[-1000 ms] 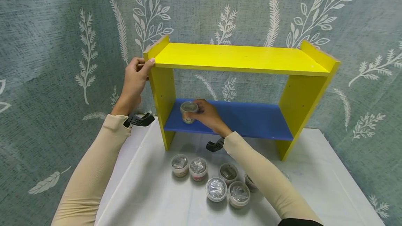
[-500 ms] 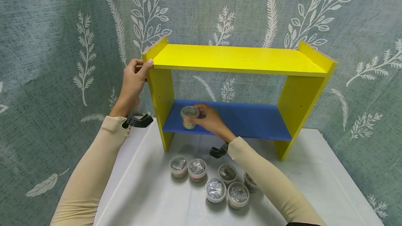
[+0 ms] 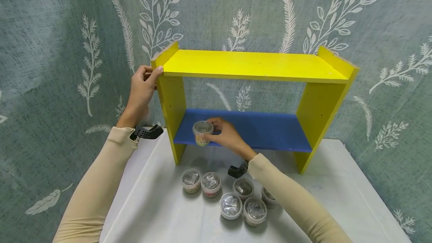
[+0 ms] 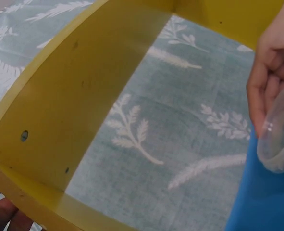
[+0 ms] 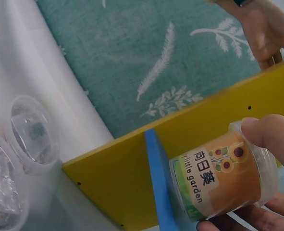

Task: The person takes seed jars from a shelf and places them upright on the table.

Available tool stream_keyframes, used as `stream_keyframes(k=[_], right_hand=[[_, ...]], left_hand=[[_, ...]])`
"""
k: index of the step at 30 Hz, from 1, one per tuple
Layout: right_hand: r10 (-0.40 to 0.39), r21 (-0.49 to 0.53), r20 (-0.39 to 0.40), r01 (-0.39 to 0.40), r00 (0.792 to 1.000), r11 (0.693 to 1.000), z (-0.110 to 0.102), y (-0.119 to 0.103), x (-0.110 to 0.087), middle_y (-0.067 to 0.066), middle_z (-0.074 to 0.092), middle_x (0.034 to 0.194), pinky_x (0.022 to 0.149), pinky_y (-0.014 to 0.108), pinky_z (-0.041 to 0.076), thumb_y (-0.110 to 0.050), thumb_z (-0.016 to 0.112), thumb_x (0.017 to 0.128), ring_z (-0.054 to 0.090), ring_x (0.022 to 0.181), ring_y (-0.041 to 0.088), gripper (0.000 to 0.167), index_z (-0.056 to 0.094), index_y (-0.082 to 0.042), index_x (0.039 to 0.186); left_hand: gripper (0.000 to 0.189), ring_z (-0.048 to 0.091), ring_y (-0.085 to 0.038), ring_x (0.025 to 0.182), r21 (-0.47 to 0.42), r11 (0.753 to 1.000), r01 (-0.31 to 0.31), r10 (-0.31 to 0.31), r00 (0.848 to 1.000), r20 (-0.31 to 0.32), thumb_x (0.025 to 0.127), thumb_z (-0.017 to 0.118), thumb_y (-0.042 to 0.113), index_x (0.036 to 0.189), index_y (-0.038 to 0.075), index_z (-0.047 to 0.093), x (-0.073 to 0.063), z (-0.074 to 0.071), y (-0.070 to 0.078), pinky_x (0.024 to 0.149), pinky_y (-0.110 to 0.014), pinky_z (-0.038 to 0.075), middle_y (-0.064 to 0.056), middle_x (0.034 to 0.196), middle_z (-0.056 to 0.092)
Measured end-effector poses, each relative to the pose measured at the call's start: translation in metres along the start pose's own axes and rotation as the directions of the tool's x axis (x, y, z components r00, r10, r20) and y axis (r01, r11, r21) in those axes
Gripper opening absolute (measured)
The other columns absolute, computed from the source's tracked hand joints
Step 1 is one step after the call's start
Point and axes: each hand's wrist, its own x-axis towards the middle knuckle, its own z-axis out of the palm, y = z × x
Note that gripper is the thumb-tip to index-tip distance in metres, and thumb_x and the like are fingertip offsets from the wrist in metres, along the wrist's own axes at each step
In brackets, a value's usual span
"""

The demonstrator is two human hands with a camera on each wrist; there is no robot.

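Observation:
My right hand (image 3: pixel 227 134) grips a clear lidded plastic cup (image 3: pixel 203 135) between thumb and fingers. Its orange and green label with sunflowers, reading "little garden", faces the right wrist camera (image 5: pixel 216 175). The cup is upright at the front edge of the blue lower board (image 3: pixel 260 130), toward its left end; whether it touches the board I cannot tell. My left hand (image 3: pixel 142 85) holds the upper left corner of the yellow shelf unit (image 3: pixel 249 65), thumb at the front and fingers round the outer side. In the left wrist view, only fingertips (image 4: pixel 7 214) of that hand show below the yellow panel.
Several similar lidded cups stand on the white-covered table (image 3: pixel 162 213) before the shelf, among them a cup at the left (image 3: pixel 191 181) and one in front (image 3: pixel 231 206). My right forearm partly covers another cup (image 3: pixel 268 197). Leaf-patterned green cloth (image 3: pixel 216 10) hangs behind.
My right hand has drawn the cup forward over the blue board to its front edge. The left hand keeps its hold on the shelf corner; the view has shifted slightly.

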Motion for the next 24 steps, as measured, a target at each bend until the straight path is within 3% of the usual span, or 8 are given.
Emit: stream_keyframes(k=[13,24], right_hand=[[-0.061,0.06,0.038,0.058,0.997,0.996,0.008,-0.014,-0.021,-0.003,0.067,0.123,0.09,0.036,0.054,-0.033,0.086,0.086,0.063,0.113,0.016,0.06,0.06,-0.019,0.138],[-0.073,0.12,0.115,0.059,0.991,0.991,0.013,-0.015,-0.038,-0.001,0.065,0.126,0.092,0.032,0.055,-0.028,0.085,0.088,0.064,0.115,0.015,0.059,0.057,-0.02,0.14]], left_hand=[[0.036,0.052,-0.018,0.102,-0.019,1.0,-0.003,0.003,1.0,-0.003,0.102,0.061,0.047,0.119,0.016,0.055,-0.001,0.001,-0.001,0.09,-0.036,0.04,-0.002,0.115,0.054],[0.036,0.052,-0.018,0.101,-0.024,1.0,-0.003,0.003,1.0,0.002,0.102,0.061,0.047,0.118,0.016,0.054,-0.001,0.001,0.0,0.089,-0.036,0.04,-0.003,0.115,0.054]])
